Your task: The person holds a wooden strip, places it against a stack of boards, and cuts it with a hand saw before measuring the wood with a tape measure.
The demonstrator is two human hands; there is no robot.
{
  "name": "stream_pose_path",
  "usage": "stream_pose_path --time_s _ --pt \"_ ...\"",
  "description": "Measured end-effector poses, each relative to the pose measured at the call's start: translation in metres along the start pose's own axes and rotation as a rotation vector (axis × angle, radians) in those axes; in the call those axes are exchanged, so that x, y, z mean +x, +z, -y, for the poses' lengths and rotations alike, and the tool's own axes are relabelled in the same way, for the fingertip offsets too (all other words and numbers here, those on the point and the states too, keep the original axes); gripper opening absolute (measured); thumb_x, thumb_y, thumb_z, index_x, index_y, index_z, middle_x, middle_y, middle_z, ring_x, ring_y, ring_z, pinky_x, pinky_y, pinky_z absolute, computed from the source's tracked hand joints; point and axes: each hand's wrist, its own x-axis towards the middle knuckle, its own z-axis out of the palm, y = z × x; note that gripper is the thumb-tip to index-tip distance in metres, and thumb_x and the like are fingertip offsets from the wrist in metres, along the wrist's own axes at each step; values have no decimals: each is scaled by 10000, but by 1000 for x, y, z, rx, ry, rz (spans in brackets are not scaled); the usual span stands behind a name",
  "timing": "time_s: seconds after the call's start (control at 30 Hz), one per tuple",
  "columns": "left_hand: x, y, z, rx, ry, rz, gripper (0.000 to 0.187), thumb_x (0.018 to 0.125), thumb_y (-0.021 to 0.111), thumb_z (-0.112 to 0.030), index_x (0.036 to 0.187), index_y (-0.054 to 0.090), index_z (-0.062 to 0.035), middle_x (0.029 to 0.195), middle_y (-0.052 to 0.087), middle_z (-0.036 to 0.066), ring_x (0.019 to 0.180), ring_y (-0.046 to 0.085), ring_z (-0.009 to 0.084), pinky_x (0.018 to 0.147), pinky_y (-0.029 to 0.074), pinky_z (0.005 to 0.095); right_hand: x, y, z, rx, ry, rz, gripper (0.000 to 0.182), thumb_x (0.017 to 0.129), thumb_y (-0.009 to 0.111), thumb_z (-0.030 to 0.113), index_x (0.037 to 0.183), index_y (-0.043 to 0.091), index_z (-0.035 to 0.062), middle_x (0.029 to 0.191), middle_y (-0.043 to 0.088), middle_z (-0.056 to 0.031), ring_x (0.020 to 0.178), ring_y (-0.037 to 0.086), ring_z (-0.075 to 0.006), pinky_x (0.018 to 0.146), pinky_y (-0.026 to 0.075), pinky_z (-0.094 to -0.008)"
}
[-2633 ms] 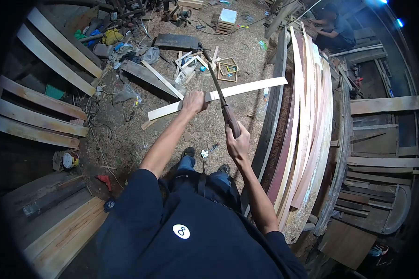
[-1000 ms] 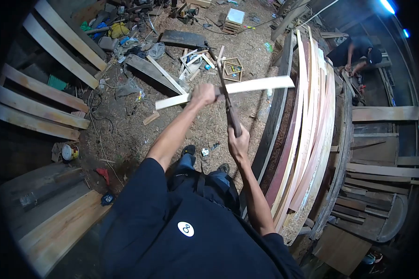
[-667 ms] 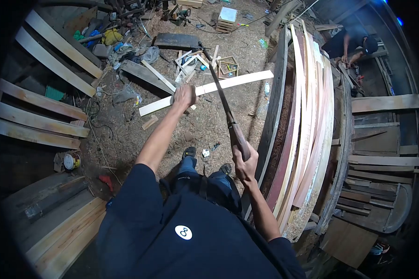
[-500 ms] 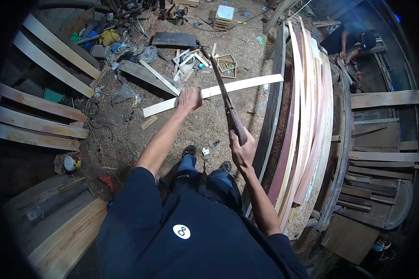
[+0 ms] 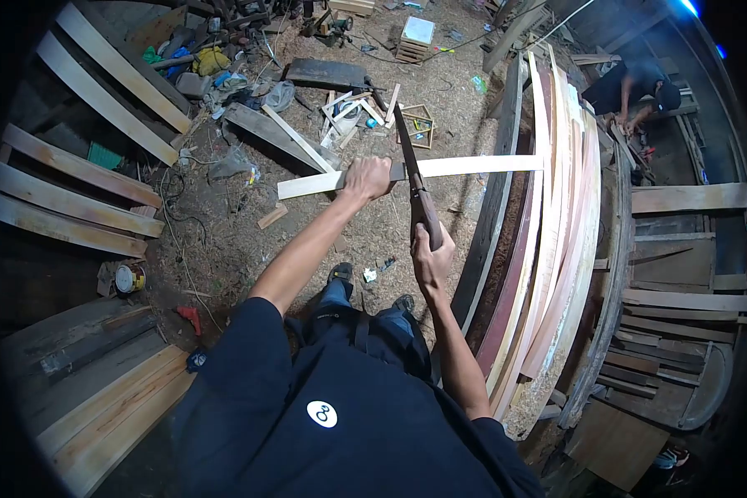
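My left hand (image 5: 368, 178) is closed over a long, pale wooden strip (image 5: 481, 164), gripping it left of its middle. The strip lies nearly crosswise before me, its right end overlapping the stacked boards in this view. In my right hand (image 5: 433, 256) is a handsaw (image 5: 424, 206), fingers wrapped round its brown wooden handle. Its dark, narrow blade points away from me, seen almost edge-on, and crosses the strip just right of my left hand. A dark patch shows on the strip between the left knuckles and the blade.
Long curved boards (image 5: 556, 241) lie stacked along my right side beside a dark beam (image 5: 498, 183). More planks (image 5: 108, 87) stand at the left. Wood scraps (image 5: 349, 116) and a small wooden frame (image 5: 419, 124) lie on the shavings-covered floor. Another person (image 5: 635, 87) crouches at the far right.
The strip has turned slightly clockwise and shifted right, its right end now over the board stack. Both hands have moved a little right in view, still holding strip and saw.
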Motion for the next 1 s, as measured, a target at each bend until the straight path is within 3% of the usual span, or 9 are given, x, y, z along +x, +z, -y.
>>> stream_pose_path --time_s 0.13,0.2,0.33,0.4,0.43,0.6,0.67,0.73,1.0 --pt "1 8 2 -3 3 -3 216 789 473 -87 764 675 -16 751 662 245 689 688 348 629 548 449 2 -1 -5 -25 14 38 257 864 615 227 883 606 -28 613 482 -78 568 447 -143 551 402 -321" --pt "2 11 5 23 26 -4 190 768 471 -82 729 643 -13 672 645 225 598 669 325 566 539 432 6 -2 -5 -29 9 55 244 858 614 219 884 608 -24 609 480 -84 563 453 -149 555 408 -324" --pt "10 16 5 -2 -58 17 200 769 484 -92 768 669 -16 721 655 242 659 681 320 609 544 440 9 10 -12 -124 -119 41 182 819 591 154 880 625 -14 606 532 -113 567 534 -161 568 443 -336" --pt "10 13 9 -9 -135 108 216 767 511 -122 814 691 -12 785 662 261 733 688 335 662 546 446 3 -1 -12 -93 -21 107 173 815 586 141 878 625 -16 614 549 -133 563 559 -182 570 449 -343" --pt "12 3 14 -230 -415 303 237 767 529 -153 841 695 -3 865 660 281 820 680 368 735 535 471 -11 -7 -15 -111 -29 129 168 812 586 136 873 624 -15 622 561 -140 566 572 -195 575 454 -345" --pt "1 31 56 -56 -311 178 291 753 584 -216 901 697 9 942 670 256 893 667 380 801 524 467 -62 -40 7 -179 109 229 178 792 595 114 920 633 -3 663 590 -166 572 612 -245 589 477 -354" --pt "2 44 66 -57 -307 225 289 737 635 -218 903 694 11 941 671 250 888 667 379 787 528 467 -55 -45 4 -149 -47 204 187 800 599 119 942 628 1 646 573 -148 547 585 -203 566 463 -331" --pt "-6 41 59 -40 -250 101 259 729 678 -226 883 683 -17 874 668 249 856 665 378 757 529 468 -42 -46 7 -117 -83 139 177 805 604 128 924 622 -1 625 548 -134 527 552 -189 550 448 -328" --pt "-10 34 18 16 -95 52 184 780 573 -165 797 669 -8 787 667 243 747 677 373 687 544 460 0 -14 -7 -64 -39 49 249 854 611 214 911 608 -28 647 533 -137 572 513 -197 581 436 -348"
